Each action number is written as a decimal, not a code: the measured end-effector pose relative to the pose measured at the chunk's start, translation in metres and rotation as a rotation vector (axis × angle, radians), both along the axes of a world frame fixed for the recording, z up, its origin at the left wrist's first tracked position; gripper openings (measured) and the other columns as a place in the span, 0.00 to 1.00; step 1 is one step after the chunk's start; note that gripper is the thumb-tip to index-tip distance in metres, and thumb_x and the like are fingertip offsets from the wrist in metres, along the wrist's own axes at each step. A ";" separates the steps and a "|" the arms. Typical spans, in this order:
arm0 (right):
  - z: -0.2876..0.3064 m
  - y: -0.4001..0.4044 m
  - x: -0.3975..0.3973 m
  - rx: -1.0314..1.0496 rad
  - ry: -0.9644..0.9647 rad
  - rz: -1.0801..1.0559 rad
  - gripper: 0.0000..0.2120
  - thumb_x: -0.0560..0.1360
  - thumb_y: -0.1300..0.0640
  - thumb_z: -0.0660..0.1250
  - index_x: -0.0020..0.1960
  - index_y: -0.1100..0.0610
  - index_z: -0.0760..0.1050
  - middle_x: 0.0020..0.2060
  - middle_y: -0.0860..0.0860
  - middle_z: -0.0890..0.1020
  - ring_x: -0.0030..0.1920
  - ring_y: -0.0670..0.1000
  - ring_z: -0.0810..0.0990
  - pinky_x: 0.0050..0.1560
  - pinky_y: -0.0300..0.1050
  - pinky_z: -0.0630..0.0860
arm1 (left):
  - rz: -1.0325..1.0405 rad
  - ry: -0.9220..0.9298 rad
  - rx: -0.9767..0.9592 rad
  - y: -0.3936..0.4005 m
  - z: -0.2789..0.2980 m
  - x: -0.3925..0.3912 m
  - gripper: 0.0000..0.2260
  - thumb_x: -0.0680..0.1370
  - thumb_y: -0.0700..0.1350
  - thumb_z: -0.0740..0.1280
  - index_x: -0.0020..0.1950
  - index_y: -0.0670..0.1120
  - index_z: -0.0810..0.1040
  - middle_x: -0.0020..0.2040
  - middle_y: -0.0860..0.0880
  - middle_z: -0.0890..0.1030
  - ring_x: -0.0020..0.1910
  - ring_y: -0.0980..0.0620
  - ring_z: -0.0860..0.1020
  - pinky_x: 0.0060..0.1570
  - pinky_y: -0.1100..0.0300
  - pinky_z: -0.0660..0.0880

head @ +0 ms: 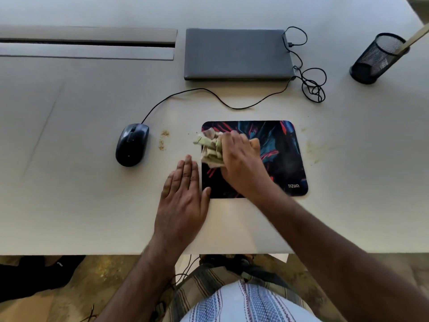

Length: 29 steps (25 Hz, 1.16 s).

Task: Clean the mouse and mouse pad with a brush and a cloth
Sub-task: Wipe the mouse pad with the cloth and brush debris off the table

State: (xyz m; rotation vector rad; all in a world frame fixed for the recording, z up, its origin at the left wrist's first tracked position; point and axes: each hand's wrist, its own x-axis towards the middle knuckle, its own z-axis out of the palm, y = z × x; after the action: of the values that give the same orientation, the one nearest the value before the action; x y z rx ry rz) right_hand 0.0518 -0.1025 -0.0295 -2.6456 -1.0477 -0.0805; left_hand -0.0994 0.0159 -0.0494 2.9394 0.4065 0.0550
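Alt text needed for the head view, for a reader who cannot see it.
A right hand presses a crumpled cloth onto a colourful mouse pad while the left hand lies flat at the pad's left edge. A wired mouse sits left of some crumbs; a closed laptop lies behind.

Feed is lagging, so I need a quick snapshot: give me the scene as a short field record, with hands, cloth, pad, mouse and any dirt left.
right hand: grips crumpled cloth on the mouse pad
left hand: flat on table, against the pad's left edge
mouse pad: flat on table
mouse: on table left of pad, wired
crumbs: on table between mouse and pad
smear: on table right of pad
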 end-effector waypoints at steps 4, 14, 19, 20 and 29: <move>0.010 -0.017 0.062 -0.069 0.025 -0.190 0.22 0.78 0.53 0.69 0.68 0.58 0.68 0.63 0.55 0.75 0.62 0.56 0.74 0.63 0.54 0.66 | -0.013 0.026 -0.012 -0.001 0.004 0.000 0.30 0.85 0.56 0.46 0.83 0.40 0.50 0.84 0.43 0.47 0.83 0.48 0.45 0.81 0.50 0.48; -0.001 -0.076 -0.037 0.068 -0.035 -0.077 0.15 0.74 0.60 0.73 0.58 0.60 0.75 0.50 0.56 0.78 0.49 0.56 0.78 0.51 0.53 0.74 | -0.086 0.016 -0.028 -0.008 0.005 0.028 0.27 0.85 0.52 0.45 0.83 0.44 0.47 0.84 0.46 0.46 0.83 0.48 0.44 0.81 0.47 0.50; -0.004 -0.091 0.021 0.014 0.062 -0.166 0.21 0.76 0.53 0.68 0.64 0.64 0.73 0.57 0.60 0.78 0.56 0.60 0.77 0.56 0.55 0.72 | -0.087 0.013 0.006 -0.008 -0.001 0.026 0.27 0.85 0.51 0.47 0.83 0.42 0.50 0.84 0.44 0.49 0.83 0.46 0.47 0.80 0.44 0.53; -0.001 -0.091 0.042 0.004 0.084 -0.207 0.23 0.77 0.54 0.68 0.67 0.64 0.71 0.61 0.60 0.77 0.60 0.60 0.76 0.60 0.54 0.70 | -0.086 0.018 0.007 -0.008 -0.001 0.026 0.28 0.85 0.51 0.47 0.83 0.42 0.50 0.84 0.44 0.49 0.83 0.46 0.46 0.80 0.44 0.52; 0.000 -0.077 -0.042 0.111 0.071 -0.003 0.14 0.77 0.60 0.68 0.61 0.58 0.71 0.53 0.55 0.75 0.50 0.53 0.73 0.54 0.55 0.73 | -0.072 -0.014 -0.018 -0.008 -0.005 0.026 0.27 0.85 0.52 0.47 0.83 0.43 0.51 0.84 0.45 0.50 0.83 0.47 0.47 0.80 0.45 0.52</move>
State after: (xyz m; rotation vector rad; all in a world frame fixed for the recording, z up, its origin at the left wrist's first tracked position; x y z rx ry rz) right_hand 0.0095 -0.1797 -0.0296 -2.5319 -0.9871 -0.0440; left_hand -0.0739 0.0082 -0.0541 2.9312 0.2966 0.0622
